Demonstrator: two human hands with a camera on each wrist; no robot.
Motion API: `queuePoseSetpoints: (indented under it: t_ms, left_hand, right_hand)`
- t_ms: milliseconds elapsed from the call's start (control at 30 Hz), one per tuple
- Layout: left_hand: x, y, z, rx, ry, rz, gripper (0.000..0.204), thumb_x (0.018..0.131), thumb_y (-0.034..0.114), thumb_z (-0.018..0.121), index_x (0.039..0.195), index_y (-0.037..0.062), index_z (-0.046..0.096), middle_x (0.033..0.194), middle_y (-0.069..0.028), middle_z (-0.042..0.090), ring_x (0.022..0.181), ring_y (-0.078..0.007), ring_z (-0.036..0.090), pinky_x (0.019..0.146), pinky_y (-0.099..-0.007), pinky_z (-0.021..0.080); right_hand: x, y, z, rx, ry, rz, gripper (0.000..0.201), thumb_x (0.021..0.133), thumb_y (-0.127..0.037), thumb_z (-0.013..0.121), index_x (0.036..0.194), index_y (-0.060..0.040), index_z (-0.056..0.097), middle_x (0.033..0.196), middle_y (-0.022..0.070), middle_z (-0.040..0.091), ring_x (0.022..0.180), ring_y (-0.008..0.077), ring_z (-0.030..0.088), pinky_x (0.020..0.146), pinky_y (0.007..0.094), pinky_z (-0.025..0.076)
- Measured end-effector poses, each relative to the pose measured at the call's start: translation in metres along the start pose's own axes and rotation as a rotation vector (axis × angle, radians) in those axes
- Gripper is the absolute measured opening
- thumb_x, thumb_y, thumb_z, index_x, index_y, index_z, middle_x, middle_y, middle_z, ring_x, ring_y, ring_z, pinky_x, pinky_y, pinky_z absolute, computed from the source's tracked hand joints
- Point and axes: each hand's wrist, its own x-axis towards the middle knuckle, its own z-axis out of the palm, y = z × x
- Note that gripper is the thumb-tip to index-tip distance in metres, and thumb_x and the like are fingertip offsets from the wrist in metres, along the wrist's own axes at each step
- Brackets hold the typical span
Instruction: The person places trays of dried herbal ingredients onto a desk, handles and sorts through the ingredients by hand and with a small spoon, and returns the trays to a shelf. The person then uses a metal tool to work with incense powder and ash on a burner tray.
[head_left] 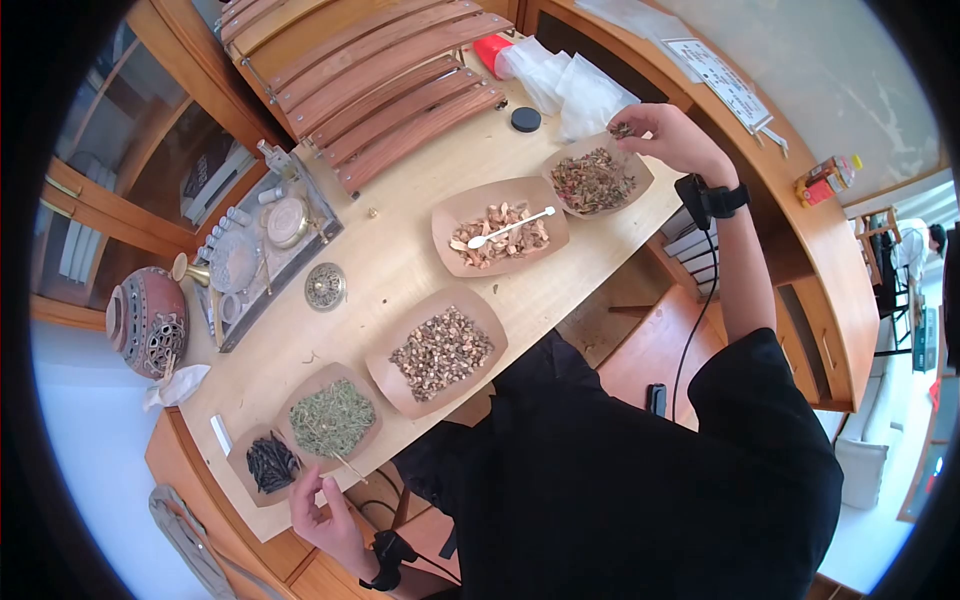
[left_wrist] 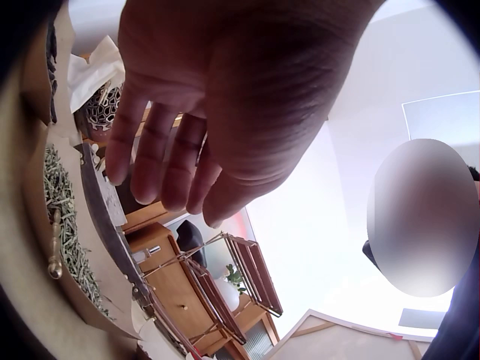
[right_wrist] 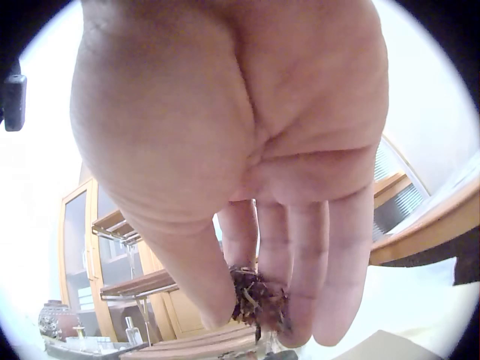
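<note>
My right hand (head_left: 680, 140) is raised over the paper tray at the far right, pinching a clump of dried herbs (right_wrist: 257, 296) between thumb and fingertips. Beneath it lie brown-green dried herb pieces (head_left: 592, 180). My left hand (head_left: 325, 515) hovers at the table's near edge with fingers loosely bent and nothing in them. Closest to it are a tray of black strips (head_left: 270, 464) and a tray of green dried herb (head_left: 333, 415), where a thin brass-coloured handle (head_left: 348, 467) sticks out over the rim. The left wrist view shows that handle's knobbed end beside the green herb.
Two more trays hold brown chunks (head_left: 440, 352) and pale wood-like chips (head_left: 490, 246) topped by a white spoon (head_left: 512, 228). Farther back are a pierced metal lid (head_left: 325, 287), a grey tray (head_left: 335, 228) of small vessels, a slatted wooden rack (head_left: 390, 105), a black cap (head_left: 525, 119) and clear bags (head_left: 590, 95).
</note>
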Motion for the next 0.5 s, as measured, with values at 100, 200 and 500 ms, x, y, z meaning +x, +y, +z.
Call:
queuePoseSetpoints:
  t_ms: [100,200,500]
  left_hand:
    - [0.0,0.001,0.0,0.008,-0.017,0.0,0.024,0.093,-0.005,0.067,0.117,-0.0064,0.07,0.09,-0.006,0.058,0.081,-0.0143,0.056,0.077,-0.0268,0.045]
    - [0.0,0.003,0.0,0.006,-0.017,0.005,0.024,0.093,-0.006,0.067,0.117,-0.0064,0.07,0.09,-0.0061,0.058,0.082,-0.0143,0.056,0.078,-0.0269,0.046]
    - [-0.003,-0.001,-0.003,0.018,0.0,-0.013,0.025,0.092,-0.007,0.067,0.117,-0.0067,0.07,0.09,-0.0067,0.059,0.083,-0.0148,0.057,0.08,-0.0272,0.047]
  right_hand:
    - [-0.003,-0.004,-0.005,0.057,0.065,-0.019,0.028,0.091,-0.017,0.077,0.116,-0.0042,0.074,0.094,0.0085,0.075,0.086,0.0172,0.068,0.082,0.0332,0.055]
    - [-0.006,-0.009,-0.004,0.063,0.101,-0.035,0.027,0.092,-0.017,0.076,0.115,-0.0043,0.074,0.091,0.0076,0.074,0.084,0.0161,0.067,0.08,0.032,0.054]
    - [-0.004,0.004,0.016,-0.017,0.063,-0.01,0.023,0.095,-0.019,0.075,0.113,-0.0047,0.075,0.089,0.0046,0.074,0.083,0.0115,0.067,0.076,0.0293,0.054]
